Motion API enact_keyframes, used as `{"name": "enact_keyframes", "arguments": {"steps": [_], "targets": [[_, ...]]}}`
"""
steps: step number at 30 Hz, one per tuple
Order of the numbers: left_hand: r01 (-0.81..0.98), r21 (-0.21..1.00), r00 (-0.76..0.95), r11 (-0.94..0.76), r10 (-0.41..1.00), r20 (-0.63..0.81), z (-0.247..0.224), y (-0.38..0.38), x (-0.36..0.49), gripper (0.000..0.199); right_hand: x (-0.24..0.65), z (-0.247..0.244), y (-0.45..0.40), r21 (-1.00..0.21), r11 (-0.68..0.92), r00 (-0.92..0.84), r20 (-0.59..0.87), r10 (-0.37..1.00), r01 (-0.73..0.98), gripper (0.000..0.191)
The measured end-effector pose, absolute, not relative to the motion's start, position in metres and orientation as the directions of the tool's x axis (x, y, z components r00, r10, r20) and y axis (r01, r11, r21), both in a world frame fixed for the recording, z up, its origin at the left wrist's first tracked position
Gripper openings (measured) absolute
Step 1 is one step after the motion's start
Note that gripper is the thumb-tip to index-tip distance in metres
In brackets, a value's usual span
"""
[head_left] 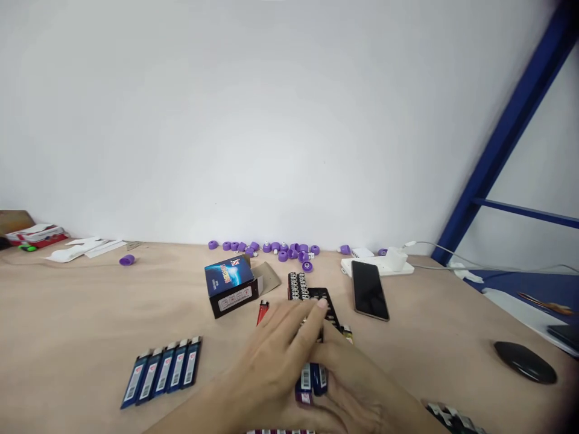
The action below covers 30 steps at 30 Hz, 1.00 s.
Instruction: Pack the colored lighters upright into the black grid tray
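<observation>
Both hands come together low in the middle of the head view, around several lighters. My left hand (275, 352) reaches across with its fingers long and close together, closed against the left and top of the bunch. My right hand (350, 371) closes on it from the right; its fingertips are partly hidden. Between the palms show blue lighters (312, 378) and a purple end. Just beyond the fingers lies a black tray (324, 296), beside a block of metal-topped lighters (298, 286). A red lighter (263, 311) peeks out behind my left hand.
An open blue-black box (230, 283) stands left of the tray. Blue lighters (163, 371) lie in a row at left. Purple caps (292, 250) are scattered near the wall. A phone (370, 289) leans on a power strip (402, 267); a mouse (525, 361) sits at right.
</observation>
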<state>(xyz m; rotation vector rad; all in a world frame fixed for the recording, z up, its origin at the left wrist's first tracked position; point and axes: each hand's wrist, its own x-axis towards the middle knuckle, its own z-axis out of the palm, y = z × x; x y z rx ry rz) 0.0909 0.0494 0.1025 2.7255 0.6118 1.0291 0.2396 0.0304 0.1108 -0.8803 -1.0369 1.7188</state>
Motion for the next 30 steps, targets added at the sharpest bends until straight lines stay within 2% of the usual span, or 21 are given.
{"name": "enact_keyframes", "arguments": {"steps": [2,3,4,5,6,8,10,11,14,16,19,21,24,26,30], "targets": [[0.250,0.600,0.519,-0.760,0.628,0.580,0.091,0.052,0.092,0.115,0.245,0.110,0.038,-0.896,-0.264,-0.362,-0.128,0.923,-0.357,0.047],[0.158,0.759,0.420,-0.632,0.739,0.527,0.086,0.052,0.094,0.109,0.247,0.110,0.041,-0.899,-0.265,-0.357,-0.134,0.924,-0.349,0.046],[0.026,0.885,0.345,-0.464,0.835,0.428,0.081,0.051,0.097,0.101,0.248,0.110,0.043,-0.909,-0.250,-0.343,-0.130,0.930,-0.332,0.045],[-0.126,0.956,0.315,-0.266,0.903,0.293,0.078,0.050,0.101,0.090,0.249,0.109,0.045,-0.923,-0.232,-0.324,-0.127,0.937,-0.307,0.043],[-0.268,0.962,0.340,-0.053,0.929,0.146,0.076,0.048,0.105,0.080,0.250,0.107,0.046,-0.938,-0.218,-0.299,-0.133,0.945,-0.271,0.043],[-0.422,0.843,0.515,0.335,0.853,-0.081,0.074,0.043,0.114,0.068,0.250,0.101,0.047,-0.965,-0.223,-0.239,-0.186,0.953,-0.136,0.044],[-0.425,0.695,0.674,0.579,0.716,-0.184,0.076,0.039,0.119,0.061,0.248,0.094,0.047,-0.981,-0.185,-0.187,-0.194,0.963,0.061,0.046],[-0.413,0.652,0.719,0.637,0.667,-0.196,0.076,0.037,0.121,0.058,0.248,0.091,0.046,-0.979,-0.122,-0.173,-0.150,0.973,0.165,0.044],[-0.351,0.607,0.767,0.713,0.590,-0.250,0.074,0.035,0.121,0.055,0.250,0.087,0.048,-0.919,0.112,-0.222,0.027,0.975,0.378,0.033],[-0.285,0.643,0.754,0.710,0.581,-0.307,0.068,0.036,0.121,0.056,0.254,0.091,0.051,-0.894,0.168,-0.279,0.050,0.959,0.415,0.024],[-0.246,0.768,0.713,0.591,0.647,-0.270,0.056,0.037,0.122,0.062,0.262,0.099,0.056,-0.929,0.089,-0.384,-0.060,0.921,0.359,0.026],[-0.247,0.836,0.675,0.489,0.706,-0.214,0.049,0.037,0.124,0.063,0.268,0.102,0.057,-0.950,-0.038,-0.404,-0.167,0.900,0.309,0.036],[-0.229,0.866,0.581,0.445,0.776,-0.245,0.048,0.035,0.125,0.059,0.276,0.105,0.059,-0.948,-0.193,-0.369,-0.278,0.887,0.252,0.054],[-0.211,0.870,0.528,0.446,0.801,-0.282,0.051,0.035,0.124,0.061,0.281,0.110,0.061,-0.964,-0.147,-0.419,-0.230,0.878,0.221,0.054],[-0.126,0.911,0.544,0.393,0.795,-0.268,0.060,0.042,0.121,0.067,0.293,0.122,0.070,-0.968,0.133,-0.488,0.013,0.873,0.212,0.033]]}}
